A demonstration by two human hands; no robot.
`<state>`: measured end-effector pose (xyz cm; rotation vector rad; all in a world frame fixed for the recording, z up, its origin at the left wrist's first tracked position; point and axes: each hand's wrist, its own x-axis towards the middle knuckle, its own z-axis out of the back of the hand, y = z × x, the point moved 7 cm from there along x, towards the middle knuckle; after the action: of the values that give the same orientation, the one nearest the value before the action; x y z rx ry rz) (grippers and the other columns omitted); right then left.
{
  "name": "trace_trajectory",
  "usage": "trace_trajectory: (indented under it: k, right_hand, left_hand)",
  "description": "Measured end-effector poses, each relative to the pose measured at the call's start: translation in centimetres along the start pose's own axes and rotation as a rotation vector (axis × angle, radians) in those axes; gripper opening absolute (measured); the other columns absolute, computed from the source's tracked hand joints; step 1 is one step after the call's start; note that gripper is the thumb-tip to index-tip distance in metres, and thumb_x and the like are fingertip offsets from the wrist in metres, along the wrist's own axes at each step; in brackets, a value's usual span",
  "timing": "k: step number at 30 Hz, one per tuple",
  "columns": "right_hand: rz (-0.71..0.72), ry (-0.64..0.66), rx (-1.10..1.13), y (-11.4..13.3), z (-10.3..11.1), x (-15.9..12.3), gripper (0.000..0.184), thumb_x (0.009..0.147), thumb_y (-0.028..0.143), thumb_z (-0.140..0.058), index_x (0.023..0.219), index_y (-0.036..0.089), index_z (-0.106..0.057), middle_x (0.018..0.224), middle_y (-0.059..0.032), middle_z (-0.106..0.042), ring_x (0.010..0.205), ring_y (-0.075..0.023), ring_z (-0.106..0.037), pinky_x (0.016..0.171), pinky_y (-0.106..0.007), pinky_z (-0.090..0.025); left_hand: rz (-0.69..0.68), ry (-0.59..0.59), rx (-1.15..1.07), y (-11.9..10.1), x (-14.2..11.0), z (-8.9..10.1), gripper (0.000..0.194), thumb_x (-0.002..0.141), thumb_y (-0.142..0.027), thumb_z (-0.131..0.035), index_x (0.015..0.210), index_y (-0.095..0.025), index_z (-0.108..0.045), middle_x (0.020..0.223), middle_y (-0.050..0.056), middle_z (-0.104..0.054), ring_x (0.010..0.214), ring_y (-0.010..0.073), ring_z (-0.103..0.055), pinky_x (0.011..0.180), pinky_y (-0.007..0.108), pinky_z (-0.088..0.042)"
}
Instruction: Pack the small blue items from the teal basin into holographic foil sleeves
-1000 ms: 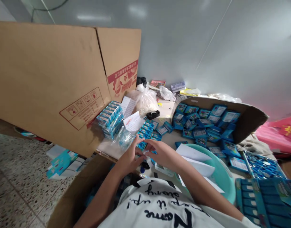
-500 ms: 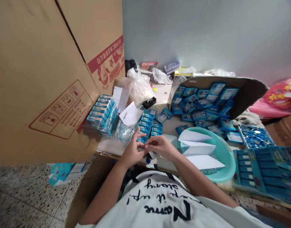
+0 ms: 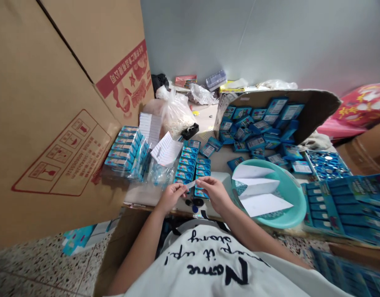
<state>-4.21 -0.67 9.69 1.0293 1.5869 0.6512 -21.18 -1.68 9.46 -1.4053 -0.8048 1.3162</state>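
Small whitish strip (image 3: 191,185) held between both hands
Left hand (image 3: 171,197) and right hand (image 3: 214,192) each pinch one end, near rows of blue boxes (image 3: 187,162).

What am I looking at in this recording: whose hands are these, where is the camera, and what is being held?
There is no robot here. A person works with two bare hands, and one camera worn on the head looks forward and down, so every picture comes from that viewpoint. The left hand and right hand hold a small pale strip between them. Beyond them, two rows of small blue boxes lie on the table. To the left are wrapped blue packs, beside a large cardboard box. To the right, a green basin holds folded white sheets, and more blue boxes lie loose in an open carton behind it.
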Motion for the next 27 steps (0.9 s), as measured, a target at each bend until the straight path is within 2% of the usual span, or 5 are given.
trace_trajectory:
  k: [4, 10, 16, 22, 27]
  right_hand:
    - [-0.151, -0.026, 0.059, -2.3, 0.3, 0.6, 0.038, 0.058, 0.044, -0.087, 0.080, 0.017, -0.070, 0.081, -0.0031, -0.068, 0.081, -0.0173, -0.058, 0.070, -0.027, -0.040]
    - [-0.287, -0.176, 0.114, -5.3, 0.5, 1.4, 0.033, 0.059, 0.038, -0.084, 0.080, 0.017, -0.069, 0.089, -0.0050, -0.069, 0.084, -0.0185, -0.058, 0.066, -0.026, -0.041]
    - [-0.457, -0.233, 0.192, -8.0, 0.2, 1.4, 0.018, 0.070, 0.023, -0.078, 0.082, 0.016, -0.066, 0.085, -0.0056, -0.069, 0.074, -0.0160, -0.061, 0.057, -0.024, -0.042]
    - [-0.434, -0.229, 0.285, -8.2, -0.1, 1.6, 0.010, 0.076, 0.021, -0.074, 0.081, 0.017, -0.066, 0.074, -0.0029, -0.066, 0.064, -0.0125, -0.060, 0.052, -0.021, -0.043]
    - [-0.384, -0.227, 0.315, -8.2, -0.2, 1.9, 0.010, 0.076, 0.021, -0.074, 0.080, 0.017, -0.065, 0.070, -0.0016, -0.065, 0.061, -0.0117, -0.058, 0.052, -0.020, -0.045]
  left_hand:
    - [-0.048, -0.070, 0.237, -0.9, 1.5, 1.6, 0.039, 0.090, -0.050, -0.052, 0.077, -0.017, -0.069, 0.070, 0.002, -0.065, 0.069, 0.0175, -0.061, 0.068, 0.029, -0.048]
    - [-0.125, -0.244, 0.574, -1.5, 3.1, 2.5, 0.024, 0.084, -0.035, -0.063, 0.070, -0.020, -0.074, 0.077, 0.005, -0.061, 0.079, 0.0203, -0.057, 0.079, 0.035, -0.043]
    - [-0.150, -0.242, 0.671, -0.5, 3.8, 2.9, 0.013, 0.080, -0.033, -0.071, 0.074, -0.024, -0.079, 0.079, 0.005, -0.059, 0.079, 0.0199, -0.059, 0.077, 0.034, -0.047]
    - [-0.153, -0.289, 0.680, -0.6, 3.5, 3.2, 0.017, 0.081, -0.037, -0.071, 0.076, -0.023, -0.078, 0.089, 0.005, -0.059, 0.085, 0.0204, -0.061, 0.077, 0.033, -0.050]
    - [-0.143, -0.339, 0.693, -0.7, 3.1, 3.3, 0.016, 0.079, -0.037, -0.072, 0.073, -0.023, -0.078, 0.088, 0.005, -0.058, 0.078, 0.0191, -0.061, 0.072, 0.032, -0.049]
